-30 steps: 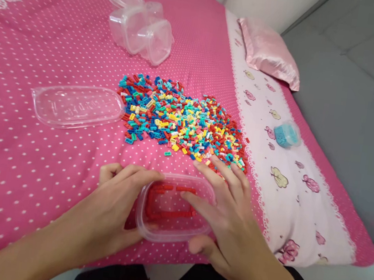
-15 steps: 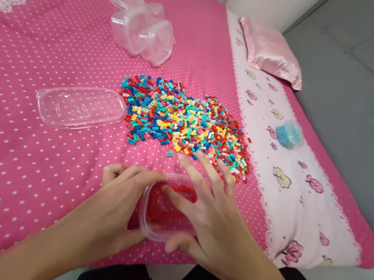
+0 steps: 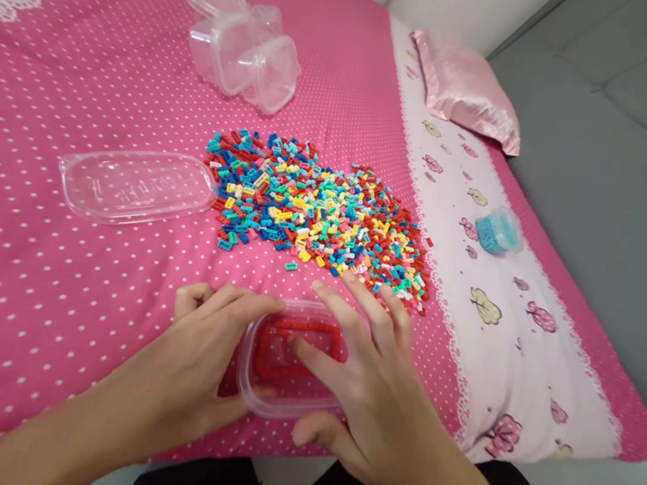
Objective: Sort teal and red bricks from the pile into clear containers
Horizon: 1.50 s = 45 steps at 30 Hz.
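A clear plastic container [image 3: 271, 409] sits near the bed's front edge. Inside it, red building bricks [image 3: 312, 326] form a rectangular outline. My left hand [image 3: 206, 342] grips the container's left side, thumb low and fingers along the far rim. With fingers spread, my right hand [image 3: 371, 372] hovers over the right part and hides it. Its index fingertip reaches into the container at the red bricks, and I cannot tell if it presses on them. Just beyond the hands lies a wide pile of small multicoloured building bricks [image 3: 327, 215].
A clear lid [image 3: 134, 186] lies left of the pile, touching its edge. Several clear containers [image 3: 235, 52] are heaped farther back. To the right stands a small tub with blue contents [image 3: 497, 232]. A pink pillow [image 3: 468, 91] rests by the grey headboard [image 3: 609, 153].
My right hand has shifted slightly right, and its index finger has drawn back a little, showing more of the red bricks. My left hand keeps its grip on the container.
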Each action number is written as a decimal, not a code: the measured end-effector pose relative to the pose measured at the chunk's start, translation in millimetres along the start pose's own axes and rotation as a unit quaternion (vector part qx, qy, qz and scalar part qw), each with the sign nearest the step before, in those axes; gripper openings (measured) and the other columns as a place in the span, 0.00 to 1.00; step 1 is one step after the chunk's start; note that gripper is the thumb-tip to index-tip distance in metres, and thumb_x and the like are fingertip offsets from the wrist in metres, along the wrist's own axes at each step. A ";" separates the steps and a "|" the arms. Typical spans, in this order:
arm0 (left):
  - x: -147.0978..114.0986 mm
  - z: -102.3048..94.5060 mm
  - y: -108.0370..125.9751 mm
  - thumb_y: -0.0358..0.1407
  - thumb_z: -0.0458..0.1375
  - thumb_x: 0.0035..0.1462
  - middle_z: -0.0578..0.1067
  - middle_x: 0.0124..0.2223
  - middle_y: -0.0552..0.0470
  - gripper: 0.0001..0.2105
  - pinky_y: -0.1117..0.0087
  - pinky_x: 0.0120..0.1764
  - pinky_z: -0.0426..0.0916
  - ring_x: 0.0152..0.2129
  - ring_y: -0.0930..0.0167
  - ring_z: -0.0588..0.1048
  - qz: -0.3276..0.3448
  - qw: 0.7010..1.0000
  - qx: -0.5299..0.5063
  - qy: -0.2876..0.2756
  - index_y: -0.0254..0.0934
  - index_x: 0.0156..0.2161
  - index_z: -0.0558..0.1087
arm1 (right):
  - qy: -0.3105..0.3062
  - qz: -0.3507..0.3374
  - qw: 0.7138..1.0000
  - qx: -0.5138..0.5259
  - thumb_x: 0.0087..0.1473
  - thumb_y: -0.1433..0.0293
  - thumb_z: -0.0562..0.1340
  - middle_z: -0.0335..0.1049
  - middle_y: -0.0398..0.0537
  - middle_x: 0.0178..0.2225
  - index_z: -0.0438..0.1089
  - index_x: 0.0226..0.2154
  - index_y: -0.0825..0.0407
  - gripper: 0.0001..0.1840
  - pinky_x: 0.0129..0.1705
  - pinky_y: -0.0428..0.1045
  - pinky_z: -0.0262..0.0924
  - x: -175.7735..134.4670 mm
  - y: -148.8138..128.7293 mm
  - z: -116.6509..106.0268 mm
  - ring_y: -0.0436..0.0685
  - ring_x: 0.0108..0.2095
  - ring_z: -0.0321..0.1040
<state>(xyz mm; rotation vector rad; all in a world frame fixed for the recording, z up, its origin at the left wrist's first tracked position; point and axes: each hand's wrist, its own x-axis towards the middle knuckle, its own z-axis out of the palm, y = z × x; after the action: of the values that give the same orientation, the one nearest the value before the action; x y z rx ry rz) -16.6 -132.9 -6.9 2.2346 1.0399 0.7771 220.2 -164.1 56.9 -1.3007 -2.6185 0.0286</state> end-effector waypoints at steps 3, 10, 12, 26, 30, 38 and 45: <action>-1.0 0.9 -1.0 0.34 0.66 0.54 0.78 0.52 0.48 0.30 0.53 0.48 0.65 0.45 0.56 0.78 0.002 1.000 -0.003 0.004 0.48 0.60 0.62 | -0.012 -0.001 1.000 -0.008 0.68 0.40 0.42 0.56 0.60 0.70 0.77 0.53 0.48 0.41 0.73 0.70 0.35 1.1 -0.7 1.8 0.68 0.75 0.39; -1.6 1.9 -0.8 0.33 0.64 0.55 0.78 0.51 0.47 0.29 0.52 0.48 0.66 0.44 0.56 0.78 0.002 1.000 -0.002 0.008 0.48 0.60 0.62 | 0.012 0.025 0.999 0.019 0.71 0.44 0.40 0.58 0.57 0.68 0.77 0.51 0.47 0.38 0.70 0.71 0.42 -8.2 7.9 -11.0 0.70 0.72 0.46; -1.6 2.7 -1.9 0.34 0.64 0.54 0.78 0.50 0.48 0.29 0.51 0.48 0.66 0.43 0.56 0.77 0.011 1.000 0.002 0.018 0.48 0.60 0.63 | 0.022 0.055 0.998 0.033 0.73 0.49 0.41 0.59 0.56 0.67 0.78 0.46 0.48 0.35 0.69 0.70 0.46 -13.9 11.6 -15.3 0.69 0.71 0.47; -0.1 2.7 -3.1 0.34 0.64 0.56 0.77 0.51 0.50 0.29 0.53 0.48 0.63 0.43 0.57 0.76 0.037 0.999 0.029 0.013 0.46 0.61 0.60 | -0.018 0.062 0.997 0.049 0.67 0.72 0.55 0.60 0.54 0.67 0.78 0.42 0.47 0.15 0.70 0.69 0.41 -24.2 10.4 -17.0 0.69 0.71 0.48; -0.7 4.0 -4.7 0.37 0.64 0.56 0.77 0.51 0.49 0.30 0.51 0.48 0.64 0.43 0.56 0.76 0.039 0.999 0.020 0.018 0.48 0.61 0.59 | 0.004 0.064 0.997 0.043 0.67 0.72 0.55 0.60 0.54 0.66 0.77 0.42 0.48 0.14 0.71 0.66 0.39 -24.6 12.1 -18.0 0.67 0.70 0.48; -0.9 3.3 -4.0 0.37 0.63 0.56 0.77 0.50 0.48 0.29 0.49 0.47 0.65 0.43 0.55 0.76 0.035 0.999 0.015 0.018 0.49 0.61 0.60 | 0.010 0.047 0.999 0.005 0.67 0.72 0.55 0.62 0.55 0.64 0.75 0.35 0.49 0.13 0.71 0.67 0.36 -25.7 14.5 -14.1 0.69 0.69 0.50; 1.7 0.4 -0.7 0.36 0.63 0.56 0.78 0.51 0.49 0.28 0.51 0.47 0.65 0.44 0.55 0.76 0.038 0.999 0.019 0.017 0.48 0.60 0.60 | 0.031 0.019 0.999 -0.011 0.67 0.72 0.56 0.64 0.55 0.63 0.75 0.31 0.49 0.16 0.72 0.66 0.37 -26.6 14.9 -10.4 0.68 0.69 0.52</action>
<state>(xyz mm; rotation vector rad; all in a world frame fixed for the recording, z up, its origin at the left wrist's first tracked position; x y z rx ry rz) -15.7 -131.3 -7.2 2.3114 0.9979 0.8384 249.7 -176.9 60.4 -1.3354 -2.5499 -0.0345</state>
